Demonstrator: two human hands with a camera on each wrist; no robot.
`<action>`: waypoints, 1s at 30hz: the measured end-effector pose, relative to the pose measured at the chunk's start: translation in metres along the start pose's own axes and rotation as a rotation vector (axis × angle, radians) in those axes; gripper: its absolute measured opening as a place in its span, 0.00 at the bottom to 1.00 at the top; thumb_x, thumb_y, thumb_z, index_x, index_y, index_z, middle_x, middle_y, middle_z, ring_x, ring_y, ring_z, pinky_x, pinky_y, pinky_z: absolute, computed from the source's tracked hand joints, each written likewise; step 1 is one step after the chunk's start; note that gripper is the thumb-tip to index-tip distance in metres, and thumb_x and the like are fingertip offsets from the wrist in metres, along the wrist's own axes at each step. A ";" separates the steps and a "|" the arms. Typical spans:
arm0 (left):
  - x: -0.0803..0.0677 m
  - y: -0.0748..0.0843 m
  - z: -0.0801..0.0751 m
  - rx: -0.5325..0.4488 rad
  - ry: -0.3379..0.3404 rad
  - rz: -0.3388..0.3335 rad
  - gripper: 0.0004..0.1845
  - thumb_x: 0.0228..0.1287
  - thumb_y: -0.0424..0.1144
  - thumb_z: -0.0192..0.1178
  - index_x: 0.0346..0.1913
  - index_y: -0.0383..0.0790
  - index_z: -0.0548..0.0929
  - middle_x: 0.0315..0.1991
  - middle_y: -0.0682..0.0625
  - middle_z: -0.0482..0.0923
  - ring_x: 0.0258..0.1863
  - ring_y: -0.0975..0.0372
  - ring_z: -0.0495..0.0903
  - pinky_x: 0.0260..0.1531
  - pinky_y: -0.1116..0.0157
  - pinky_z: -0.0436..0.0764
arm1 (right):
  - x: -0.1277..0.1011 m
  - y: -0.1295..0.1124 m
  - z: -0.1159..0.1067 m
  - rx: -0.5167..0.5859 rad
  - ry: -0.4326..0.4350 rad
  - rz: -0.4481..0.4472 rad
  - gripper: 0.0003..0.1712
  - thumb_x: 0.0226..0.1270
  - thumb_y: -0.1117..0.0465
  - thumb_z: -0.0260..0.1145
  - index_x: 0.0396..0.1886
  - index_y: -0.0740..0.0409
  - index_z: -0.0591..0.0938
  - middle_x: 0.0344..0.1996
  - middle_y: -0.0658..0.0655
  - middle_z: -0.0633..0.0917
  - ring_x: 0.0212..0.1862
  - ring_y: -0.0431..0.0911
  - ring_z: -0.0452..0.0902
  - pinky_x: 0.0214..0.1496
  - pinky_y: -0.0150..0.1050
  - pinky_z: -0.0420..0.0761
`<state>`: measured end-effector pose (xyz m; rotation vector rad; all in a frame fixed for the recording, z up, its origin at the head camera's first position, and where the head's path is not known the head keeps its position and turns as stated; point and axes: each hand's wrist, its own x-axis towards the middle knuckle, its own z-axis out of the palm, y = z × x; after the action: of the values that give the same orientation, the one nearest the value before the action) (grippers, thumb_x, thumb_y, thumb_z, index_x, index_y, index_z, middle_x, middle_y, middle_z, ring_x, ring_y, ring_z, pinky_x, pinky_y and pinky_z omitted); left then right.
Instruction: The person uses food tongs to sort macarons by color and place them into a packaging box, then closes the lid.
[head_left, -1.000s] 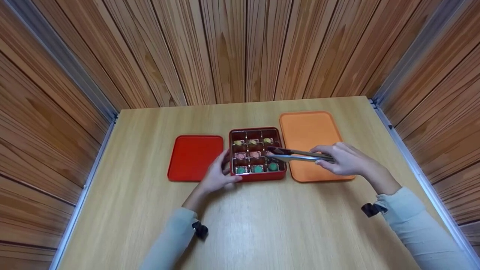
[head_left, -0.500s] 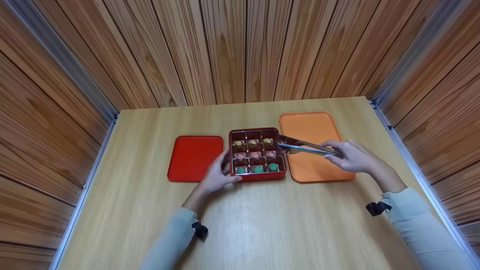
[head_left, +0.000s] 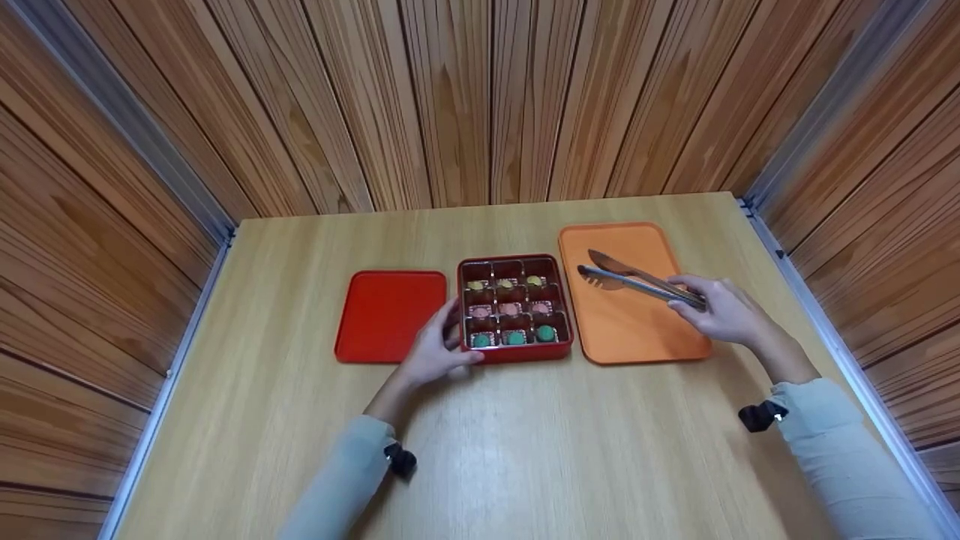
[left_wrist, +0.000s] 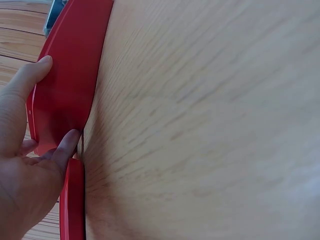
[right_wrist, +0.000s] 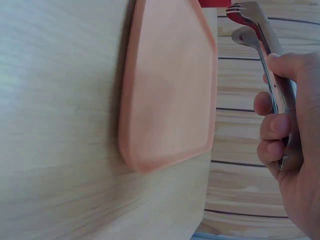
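Observation:
A red box with a divided insert holds chocolates in three rows. Yellow chocolates fill the back row, pink chocolates the middle, green chocolates the front. My left hand grips its near left corner, thumb on the front wall and fingers round the left side. My right hand holds metal tongs over the orange tray. Their tips, one fork-like and one rounded in the right wrist view, stand apart with nothing between them.
A flat red square lid or tray lies just left of the box. The orange tray sits close by the box's right side. Wood-panelled walls enclose the table at the back and sides.
The tongs have withdrawn from the box's right column, moving right and back over the orange tray, and their tips have spread. The left hand and the box have stayed in place.

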<state>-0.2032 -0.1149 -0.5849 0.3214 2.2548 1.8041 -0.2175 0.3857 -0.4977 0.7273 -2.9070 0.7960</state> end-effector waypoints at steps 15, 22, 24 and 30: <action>0.000 0.001 0.001 -0.031 -0.010 0.009 0.63 0.62 0.29 0.83 0.92 0.35 0.52 0.88 0.31 0.63 0.88 0.39 0.65 0.84 0.45 0.74 | -0.011 0.027 0.003 -0.029 0.113 0.132 0.24 0.79 0.62 0.73 0.70 0.64 0.84 0.24 0.51 0.76 0.23 0.35 0.63 0.23 0.33 0.62; -0.001 0.000 0.001 -0.013 -0.008 0.000 0.64 0.62 0.31 0.84 0.93 0.38 0.51 0.87 0.33 0.64 0.88 0.40 0.65 0.85 0.46 0.75 | -0.018 0.042 0.003 -0.022 0.119 0.268 0.25 0.84 0.57 0.70 0.71 0.66 0.81 0.30 0.59 0.81 0.28 0.44 0.70 0.28 0.35 0.65; -0.001 -0.001 0.001 -0.012 -0.011 -0.009 0.64 0.62 0.31 0.84 0.93 0.40 0.51 0.88 0.34 0.64 0.89 0.41 0.65 0.85 0.46 0.75 | -0.022 0.048 0.003 -0.023 0.138 0.284 0.25 0.84 0.58 0.69 0.71 0.67 0.81 0.29 0.59 0.81 0.26 0.43 0.69 0.26 0.35 0.64; 0.000 0.000 0.001 -0.006 -0.009 -0.001 0.64 0.61 0.30 0.84 0.93 0.39 0.52 0.88 0.33 0.64 0.89 0.40 0.65 0.84 0.46 0.75 | -0.031 0.065 0.006 -0.023 0.189 0.340 0.26 0.85 0.56 0.68 0.72 0.68 0.80 0.31 0.60 0.82 0.27 0.43 0.68 0.27 0.36 0.64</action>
<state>-0.2034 -0.1143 -0.5854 0.3263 2.2427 1.8055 -0.2184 0.4453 -0.5388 0.1434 -2.8938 0.8032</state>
